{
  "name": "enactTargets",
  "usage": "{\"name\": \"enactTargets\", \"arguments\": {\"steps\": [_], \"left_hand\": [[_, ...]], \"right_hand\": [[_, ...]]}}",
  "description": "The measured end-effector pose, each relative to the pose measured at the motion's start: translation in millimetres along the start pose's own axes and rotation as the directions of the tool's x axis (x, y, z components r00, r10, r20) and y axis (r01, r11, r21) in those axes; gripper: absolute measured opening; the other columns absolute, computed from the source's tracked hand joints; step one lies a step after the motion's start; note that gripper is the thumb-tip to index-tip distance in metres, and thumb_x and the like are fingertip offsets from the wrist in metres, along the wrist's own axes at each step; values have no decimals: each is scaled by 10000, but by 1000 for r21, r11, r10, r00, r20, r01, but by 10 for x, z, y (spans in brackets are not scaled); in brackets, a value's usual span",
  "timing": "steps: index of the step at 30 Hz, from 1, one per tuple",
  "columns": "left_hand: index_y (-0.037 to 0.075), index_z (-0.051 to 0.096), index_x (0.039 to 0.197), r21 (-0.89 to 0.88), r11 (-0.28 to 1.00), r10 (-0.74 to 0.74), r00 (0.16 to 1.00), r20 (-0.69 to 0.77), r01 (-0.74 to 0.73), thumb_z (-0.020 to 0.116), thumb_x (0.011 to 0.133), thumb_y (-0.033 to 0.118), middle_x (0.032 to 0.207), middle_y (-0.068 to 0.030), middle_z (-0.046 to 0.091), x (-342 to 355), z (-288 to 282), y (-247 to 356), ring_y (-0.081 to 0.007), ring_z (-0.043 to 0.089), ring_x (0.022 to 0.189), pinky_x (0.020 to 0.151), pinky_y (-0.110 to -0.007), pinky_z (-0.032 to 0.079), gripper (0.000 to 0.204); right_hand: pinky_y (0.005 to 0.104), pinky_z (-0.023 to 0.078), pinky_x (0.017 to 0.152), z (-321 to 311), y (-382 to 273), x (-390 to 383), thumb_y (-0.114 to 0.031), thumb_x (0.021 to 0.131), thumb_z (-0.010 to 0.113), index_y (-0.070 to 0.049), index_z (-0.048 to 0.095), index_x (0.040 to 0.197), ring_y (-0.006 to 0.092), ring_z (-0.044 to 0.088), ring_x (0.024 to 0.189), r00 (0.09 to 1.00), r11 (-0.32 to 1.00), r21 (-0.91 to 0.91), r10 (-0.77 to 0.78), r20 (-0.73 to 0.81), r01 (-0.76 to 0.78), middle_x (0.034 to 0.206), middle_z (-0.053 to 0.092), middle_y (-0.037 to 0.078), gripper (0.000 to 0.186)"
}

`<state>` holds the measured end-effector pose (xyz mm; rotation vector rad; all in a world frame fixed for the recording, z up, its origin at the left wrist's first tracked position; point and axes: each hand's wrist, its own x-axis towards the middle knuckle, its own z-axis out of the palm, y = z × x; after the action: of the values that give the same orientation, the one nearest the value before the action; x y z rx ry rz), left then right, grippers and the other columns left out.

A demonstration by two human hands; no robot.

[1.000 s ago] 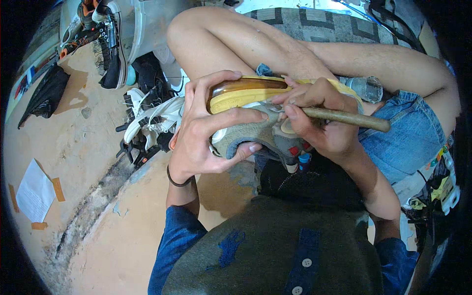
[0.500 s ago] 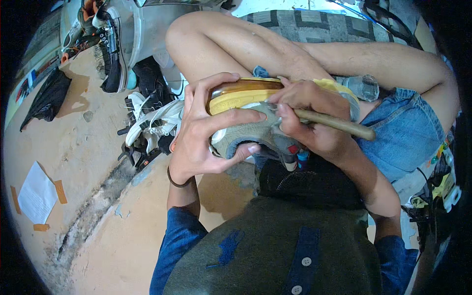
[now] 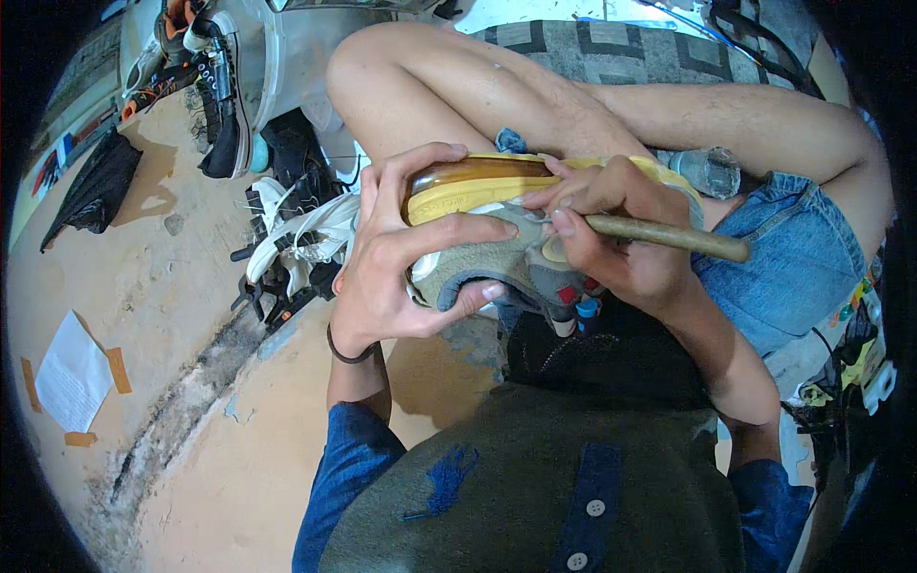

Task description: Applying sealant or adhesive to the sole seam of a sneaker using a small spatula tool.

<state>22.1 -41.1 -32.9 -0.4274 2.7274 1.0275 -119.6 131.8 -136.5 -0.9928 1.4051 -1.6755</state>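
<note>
Grey shoe clamped, seemingly for steadiness, in the fingers of your left hand, you clasp a brown handle with your right hand's.

Close, downward fisheye view from head height

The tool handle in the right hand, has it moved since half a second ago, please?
Yes, to the right: the tool handle now ends beyond the right edge of the clear container, where it previously stopped short.
</note>
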Motion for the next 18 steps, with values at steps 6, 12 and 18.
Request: {"name": "enactTargets", "arguments": {"steps": [6, 12, 18], "left_hand": [[212, 767, 1005, -10, 1000, -5, 1000, -4, 5, 833, 608, 356, 1303, -174, 534, -1, 1, -2, -336, 454, 1242, 1023, -450, 316, 428], [167, 777, 998, 32, 999, -6, 998, 58, 4, 825, 585, 344, 1368, -196, 447, -17, -14, -35, -360, 430, 1268, 1080, -472, 331, 452], [214, 774, 999, 5, 1000, -8, 1000, -8, 8, 836, 600, 357, 1304, -174, 535, -9, 6, 5, -335, 452, 1239, 1029, -446, 320, 428]], "right_hand": [[455, 526, 935, 27, 14, 23, 16, 864, 625, -26, 532, 844, 262, 722, 878, 993, 993, -56, -109, -38, 107, 782, 671, 114, 104], [471, 522, 941, 26, -7, 70, 25, 852, 619, -27, 532, 836, 262, 710, 887, 990, 991, 2, -134, -45, 135, 783, 670, 113, 102], [483, 509, 954, 17, -12, 48, 24, 848, 619, -40, 510, 819, 253, 702, 865, 989, 989, 32, -144, -36, 145, 779, 668, 105, 130]]}}
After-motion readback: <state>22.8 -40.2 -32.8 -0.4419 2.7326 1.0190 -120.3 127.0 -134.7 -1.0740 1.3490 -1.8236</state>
